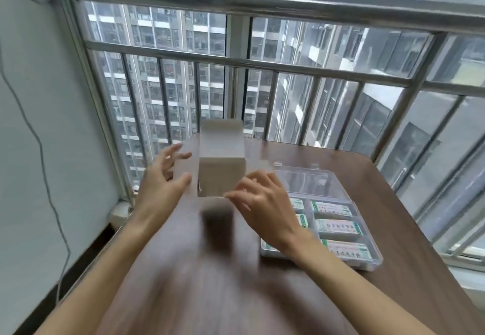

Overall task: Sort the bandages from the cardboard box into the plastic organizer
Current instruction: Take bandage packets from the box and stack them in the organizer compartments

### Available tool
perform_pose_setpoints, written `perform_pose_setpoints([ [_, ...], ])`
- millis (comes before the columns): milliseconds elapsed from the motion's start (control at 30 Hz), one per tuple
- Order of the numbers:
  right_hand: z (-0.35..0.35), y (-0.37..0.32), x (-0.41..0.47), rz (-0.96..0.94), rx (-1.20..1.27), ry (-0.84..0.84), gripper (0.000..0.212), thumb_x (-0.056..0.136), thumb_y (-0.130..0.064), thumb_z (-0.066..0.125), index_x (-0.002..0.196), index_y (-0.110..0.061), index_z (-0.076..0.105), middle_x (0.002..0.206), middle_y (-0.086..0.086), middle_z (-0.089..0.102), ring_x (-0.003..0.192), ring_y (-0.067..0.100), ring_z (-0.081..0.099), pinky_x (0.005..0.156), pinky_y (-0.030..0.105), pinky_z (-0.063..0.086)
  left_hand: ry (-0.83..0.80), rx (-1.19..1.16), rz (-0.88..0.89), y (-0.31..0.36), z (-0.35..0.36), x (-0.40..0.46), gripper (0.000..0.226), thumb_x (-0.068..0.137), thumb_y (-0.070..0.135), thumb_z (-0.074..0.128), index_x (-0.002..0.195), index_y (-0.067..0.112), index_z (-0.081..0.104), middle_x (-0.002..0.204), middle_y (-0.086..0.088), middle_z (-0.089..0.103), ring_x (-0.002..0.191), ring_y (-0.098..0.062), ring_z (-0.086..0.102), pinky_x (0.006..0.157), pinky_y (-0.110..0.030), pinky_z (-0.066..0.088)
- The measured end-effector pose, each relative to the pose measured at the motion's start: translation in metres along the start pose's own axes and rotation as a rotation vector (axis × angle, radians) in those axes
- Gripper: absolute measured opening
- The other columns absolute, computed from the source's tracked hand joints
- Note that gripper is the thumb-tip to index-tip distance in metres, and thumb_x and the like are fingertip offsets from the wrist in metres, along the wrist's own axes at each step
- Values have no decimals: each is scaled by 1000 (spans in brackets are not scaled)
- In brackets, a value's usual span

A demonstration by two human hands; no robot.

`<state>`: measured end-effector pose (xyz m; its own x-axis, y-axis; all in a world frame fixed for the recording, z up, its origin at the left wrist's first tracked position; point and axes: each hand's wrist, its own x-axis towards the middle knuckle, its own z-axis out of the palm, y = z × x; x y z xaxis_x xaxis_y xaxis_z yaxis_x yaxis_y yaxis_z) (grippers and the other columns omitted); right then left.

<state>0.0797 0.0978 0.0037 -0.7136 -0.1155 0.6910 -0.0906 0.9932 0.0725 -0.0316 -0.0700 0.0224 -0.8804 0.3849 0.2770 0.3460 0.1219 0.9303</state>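
Bandages already fill several organizer compartments beyond the right hand; cardboard box stands between both hands, left hand spread, right fingers loosely curled, holding nothing visible.

Brown table beside barred window; white wall left.

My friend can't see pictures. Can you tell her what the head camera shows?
Two hands, the left hand and right hand, reach for a blurry cardboard box on a brown table, beside a plastic organizer holding bandages.
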Motion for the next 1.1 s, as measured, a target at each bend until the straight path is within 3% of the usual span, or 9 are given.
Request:
perform_pose_setpoints([
  [100,9,2,-14,6,24,-13,11,72,-17,79,75,-26,73,79,-6,68,79,24,58,66,33,44,8,91,103,-5,10,-11,39,86,18,67,121,34,56,107,19,65,100,4,58,88,-19,43],
  [267,8,-5,-13,87,97,-161,8,72,-22,71,80,-24,75,78,-7,66,81,21,53,68,31,46,-41,162,84,-12,16,-4,17,87,30,67,103,34,70,105,14,69,105,0,60,92,-23,45],
  [333,3,-16,-8,127,132,-283,22,76,-29,63,93,-17,71,90,-2,67,90,22,53,75,34,48,-37,140,72,-9,14,-1,23,84,35,67,104,26,72,102,12,69,102,2,62,87,-12,45],
  [433,4,-34,5,213,191,-569,50,78,-19,60,123,-3,46,120,14,53,109,33,50,89,40,45,-16,175,34,-8,14,2,30,82,39,69,104,20,74,106,8,71,103,2,61,89,-17,46],
  [533,11,-34,32,358,181,-869,72,77,-15,64,138,-6,27,130,19,42,117,38,47,89,37,43,1,168,57,-5,17,-3,23,84,36,68,102,23,75,102,12,71,95,11,59,80,-7,44],
  [667,25,-28,50,417,278,-1041,59,80,-16,58,135,-16,37,130,12,51,120,32,49,94,37,47,16,139,86,-6,20,-9,21,84,35,68,100,24,75,98,19,68,95,12,60,88,-16,47],
  [800,21,-41,41,407,305,-914,32,87,-17,50,118,-9,50,117,14,58,108,35,54,84,35,47,53,129,121,-9,20,-11,19,85,33,67,100,24,74,94,24,65,86,27,53,80,1,40],
  [1000,5,-39,11,255,430,-620,22,96,-26,47,110,-9,48,109,17,59,99,37,54,78,39,44,35,149,139,-9,23,-14,18,86,35,65,100,29,75,100,16,71,101,8,61,88,-19,48],
  [1100,-3,-32,7,311,589,-590,24,99,-33,45,78,-21,46,79,5,56,76,23,50,68,35,37,28,151,130,-6,22,-16,18,87,35,65,100,28,75,100,17,71,100,9,61,89,-17,47],
])
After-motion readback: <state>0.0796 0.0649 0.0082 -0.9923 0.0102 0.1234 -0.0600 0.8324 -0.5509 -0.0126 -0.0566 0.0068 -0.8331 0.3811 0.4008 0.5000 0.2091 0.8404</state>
